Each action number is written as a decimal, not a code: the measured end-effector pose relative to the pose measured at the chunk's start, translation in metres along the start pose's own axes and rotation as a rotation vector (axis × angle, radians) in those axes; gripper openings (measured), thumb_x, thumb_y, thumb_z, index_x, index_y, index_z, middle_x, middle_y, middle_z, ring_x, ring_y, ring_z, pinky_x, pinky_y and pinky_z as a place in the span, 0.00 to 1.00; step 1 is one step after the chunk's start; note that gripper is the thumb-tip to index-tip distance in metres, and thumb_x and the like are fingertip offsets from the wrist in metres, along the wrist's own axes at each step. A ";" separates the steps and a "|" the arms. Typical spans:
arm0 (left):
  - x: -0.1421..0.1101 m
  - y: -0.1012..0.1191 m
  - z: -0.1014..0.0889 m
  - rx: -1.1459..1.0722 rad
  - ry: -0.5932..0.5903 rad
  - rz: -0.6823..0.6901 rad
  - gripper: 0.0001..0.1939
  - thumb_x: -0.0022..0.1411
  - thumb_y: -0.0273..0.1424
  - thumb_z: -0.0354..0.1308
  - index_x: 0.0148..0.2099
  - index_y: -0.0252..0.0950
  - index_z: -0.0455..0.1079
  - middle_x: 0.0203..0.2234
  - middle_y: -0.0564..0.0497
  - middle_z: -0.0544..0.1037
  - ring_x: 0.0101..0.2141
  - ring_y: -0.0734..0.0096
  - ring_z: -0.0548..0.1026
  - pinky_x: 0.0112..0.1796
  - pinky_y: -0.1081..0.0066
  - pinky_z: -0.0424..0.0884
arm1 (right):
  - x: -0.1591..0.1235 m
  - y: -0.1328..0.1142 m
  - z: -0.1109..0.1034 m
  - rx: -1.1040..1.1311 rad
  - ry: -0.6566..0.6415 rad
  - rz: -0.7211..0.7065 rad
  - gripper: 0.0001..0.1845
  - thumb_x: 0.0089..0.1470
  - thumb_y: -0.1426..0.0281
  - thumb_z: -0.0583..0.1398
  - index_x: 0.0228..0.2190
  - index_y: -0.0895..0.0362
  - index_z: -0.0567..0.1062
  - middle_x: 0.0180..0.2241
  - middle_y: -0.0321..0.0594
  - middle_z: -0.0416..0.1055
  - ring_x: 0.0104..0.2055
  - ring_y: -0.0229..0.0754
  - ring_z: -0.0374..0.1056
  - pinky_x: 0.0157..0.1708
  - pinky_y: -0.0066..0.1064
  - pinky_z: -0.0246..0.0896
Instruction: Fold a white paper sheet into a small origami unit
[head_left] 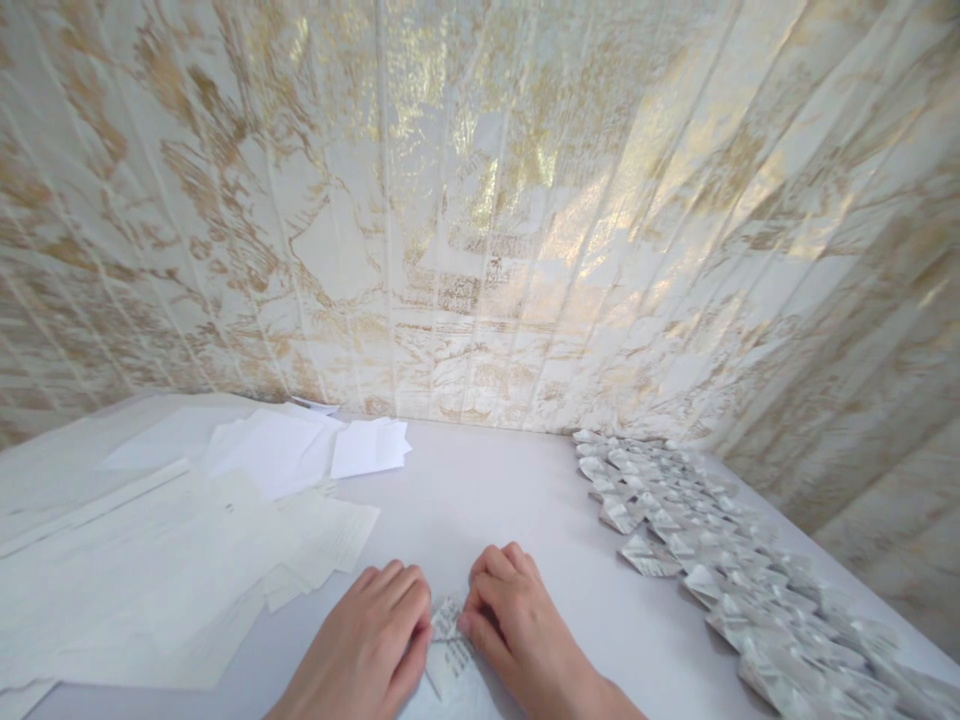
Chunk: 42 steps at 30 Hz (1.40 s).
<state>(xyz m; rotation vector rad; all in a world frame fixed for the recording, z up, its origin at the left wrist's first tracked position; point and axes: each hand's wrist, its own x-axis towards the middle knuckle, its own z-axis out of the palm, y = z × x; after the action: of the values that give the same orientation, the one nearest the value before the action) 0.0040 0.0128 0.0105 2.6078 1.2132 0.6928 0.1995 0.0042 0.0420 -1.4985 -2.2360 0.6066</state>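
A small piece of printed paper point(448, 645) lies partly folded on the white table point(487, 500) near the front edge. My left hand point(371, 645) rests on its left side, fingers curled down and pressing the fold. Pinching and pressing the paper's right edge is my right hand point(514, 625), its fingers bent. Both hands touch the same piece, and most of it is hidden beneath them.
Loose flat sheets of white paper point(187, 540) are spread over the left of the table. Several finished folded paper pieces point(712, 550) lie in rows along the right side. A white and gold patterned wall point(480, 200) rises close behind.
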 end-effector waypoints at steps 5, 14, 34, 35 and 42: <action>0.000 -0.002 0.005 0.014 0.017 -0.026 0.09 0.64 0.22 0.49 0.31 0.40 0.61 0.30 0.53 0.69 0.33 0.61 0.66 0.34 0.64 0.55 | 0.002 0.002 0.007 -0.108 -0.001 -0.005 0.11 0.55 0.81 0.63 0.27 0.57 0.69 0.36 0.40 0.69 0.42 0.48 0.62 0.44 0.40 0.58; -0.001 -0.006 0.003 -0.187 -0.043 0.026 0.06 0.67 0.28 0.58 0.36 0.40 0.64 0.34 0.55 0.69 0.36 0.63 0.66 0.37 0.66 0.57 | -0.002 0.007 0.001 0.177 0.006 -0.141 0.16 0.46 0.80 0.72 0.34 0.55 0.74 0.42 0.38 0.68 0.46 0.45 0.62 0.48 0.35 0.58; 0.004 0.001 -0.005 -0.058 -0.047 -0.142 0.09 0.62 0.26 0.61 0.30 0.38 0.66 0.33 0.54 0.69 0.36 0.61 0.67 0.36 0.64 0.58 | 0.004 -0.001 0.007 0.072 0.087 0.015 0.12 0.51 0.80 0.67 0.24 0.56 0.71 0.36 0.38 0.69 0.43 0.46 0.63 0.44 0.38 0.58; 0.004 0.002 -0.006 -0.053 -0.051 -0.139 0.08 0.63 0.26 0.60 0.31 0.38 0.66 0.33 0.53 0.69 0.36 0.60 0.67 0.36 0.64 0.59 | 0.004 -0.001 0.008 0.051 0.095 0.013 0.13 0.51 0.81 0.67 0.24 0.56 0.70 0.35 0.38 0.69 0.42 0.46 0.63 0.44 0.38 0.58; 0.007 0.005 -0.006 -0.060 -0.014 -0.158 0.07 0.61 0.24 0.53 0.33 0.40 0.62 0.34 0.53 0.67 0.36 0.60 0.66 0.38 0.62 0.61 | 0.003 -0.004 0.007 -0.015 0.105 0.014 0.12 0.50 0.80 0.68 0.28 0.56 0.71 0.37 0.39 0.70 0.43 0.47 0.63 0.45 0.39 0.57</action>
<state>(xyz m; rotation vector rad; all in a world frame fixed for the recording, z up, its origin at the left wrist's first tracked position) 0.0084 0.0143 0.0203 2.4328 1.3542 0.6684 0.1920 0.0048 0.0388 -1.5185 -2.1574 0.5041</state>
